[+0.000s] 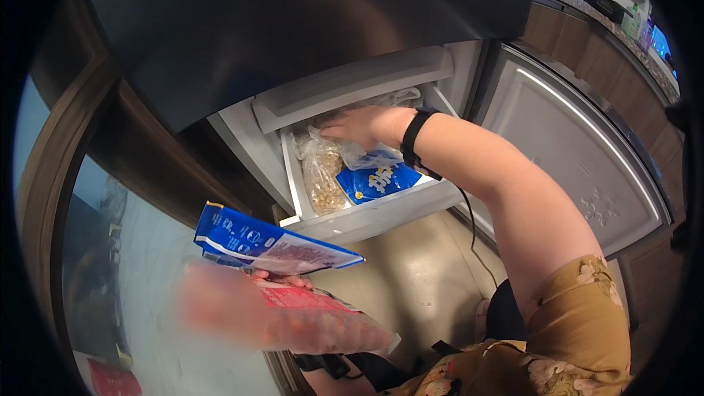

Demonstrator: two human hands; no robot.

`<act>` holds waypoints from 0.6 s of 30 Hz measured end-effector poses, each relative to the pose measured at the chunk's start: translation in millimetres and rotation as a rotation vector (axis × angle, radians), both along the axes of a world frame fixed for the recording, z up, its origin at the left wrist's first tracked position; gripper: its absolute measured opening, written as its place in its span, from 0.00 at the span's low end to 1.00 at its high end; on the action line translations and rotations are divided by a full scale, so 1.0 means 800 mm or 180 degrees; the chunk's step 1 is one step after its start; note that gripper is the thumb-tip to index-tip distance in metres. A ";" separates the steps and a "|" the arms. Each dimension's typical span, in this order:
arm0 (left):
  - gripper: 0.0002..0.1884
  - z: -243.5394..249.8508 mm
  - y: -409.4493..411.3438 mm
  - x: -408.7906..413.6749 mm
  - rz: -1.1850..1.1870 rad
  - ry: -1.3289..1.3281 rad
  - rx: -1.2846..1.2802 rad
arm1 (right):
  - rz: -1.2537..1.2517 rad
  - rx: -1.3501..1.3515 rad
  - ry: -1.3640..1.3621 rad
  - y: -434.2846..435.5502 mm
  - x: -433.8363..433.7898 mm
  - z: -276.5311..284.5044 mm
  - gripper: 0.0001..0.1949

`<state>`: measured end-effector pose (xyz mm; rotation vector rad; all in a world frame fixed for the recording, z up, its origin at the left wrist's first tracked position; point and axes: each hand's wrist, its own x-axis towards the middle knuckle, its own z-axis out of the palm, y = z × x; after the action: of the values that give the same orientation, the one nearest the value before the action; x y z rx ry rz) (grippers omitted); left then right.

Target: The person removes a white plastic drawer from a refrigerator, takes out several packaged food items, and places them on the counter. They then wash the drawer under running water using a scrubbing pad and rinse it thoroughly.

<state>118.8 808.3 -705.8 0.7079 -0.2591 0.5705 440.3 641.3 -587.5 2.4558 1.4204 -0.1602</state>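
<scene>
My left hand (pixel 283 278) holds a blue plastic package (pixel 275 245) and a red and clear bag of reddish food (pixel 330 324); only some of its fingers show between them. Reaching over an open freezer drawer (pixel 368 223), my right hand (pixel 363 124) has its fingers among plastic bags towards the back; whether it grips one is hidden. A knotted clear bag of pale, small pieces (pixel 324 176) lies at the drawer's left, beside a blue package (pixel 379 181) with a clear plastic bag (pixel 371 157) partly over it.
The dark upper refrigerator door (pixel 308 27) overhangs the drawer. At right, the lower freezer door (pixel 572 154) stands open before wooden cabinets and a granite countertop (pixel 616 22) with cookware and bottles. A wooden frame (pixel 60 115) rises at left. A black cable (pixel 474 231) hangs from my right wrist.
</scene>
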 end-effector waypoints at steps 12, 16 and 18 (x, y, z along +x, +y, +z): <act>0.24 -0.021 0.023 -0.001 -0.0258 0.0433 -0.0913 | -0.0112 -0.2377 0.0899 -0.057 0.000 -0.034 0.11; 0.24 -0.036 0.026 0.001 -0.0101 0.0483 -0.0908 | -0.0598 -0.1785 0.1150 -0.063 -0.015 -0.001 0.20; 0.23 -0.034 0.028 0.000 -0.0140 0.0387 -0.0702 | -0.0751 -0.0926 0.0985 -0.032 -0.007 0.012 0.28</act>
<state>118.5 830.6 -732.9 0.5197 -0.0961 0.5032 434.8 615.8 -577.7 2.4144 1.1120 -0.7707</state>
